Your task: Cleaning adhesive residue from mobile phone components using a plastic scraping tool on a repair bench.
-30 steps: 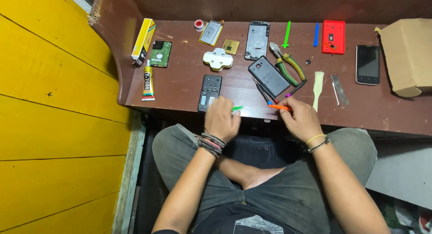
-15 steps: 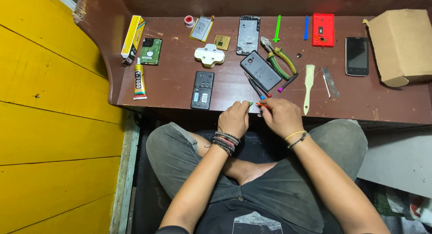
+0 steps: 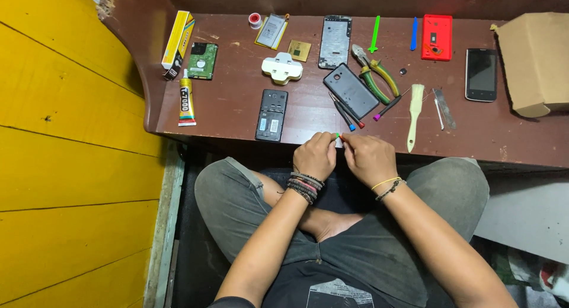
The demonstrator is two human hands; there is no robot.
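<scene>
The left hand (image 3: 316,156) and the right hand (image 3: 368,159) meet at the near edge of the brown table (image 3: 237,109), fingers curled and pinched together on a small tool (image 3: 338,137) between them, of which only a green tip and a red tip show; what the rest of it looks like I cannot tell, since the fingers cover it; just beyond the hands lie two thin screwdrivers (image 3: 345,114) with blue and red ends, beside a dark phone back cover (image 3: 351,90) and green-handled pliers (image 3: 374,76); to the left lies an opened black phone (image 3: 272,114), further left a glue tube (image 3: 186,100); to the right lies a pale brush (image 3: 414,115), then metal tweezers (image 3: 442,108); a cardboard box (image 3: 535,62) sits at the far right.
</scene>
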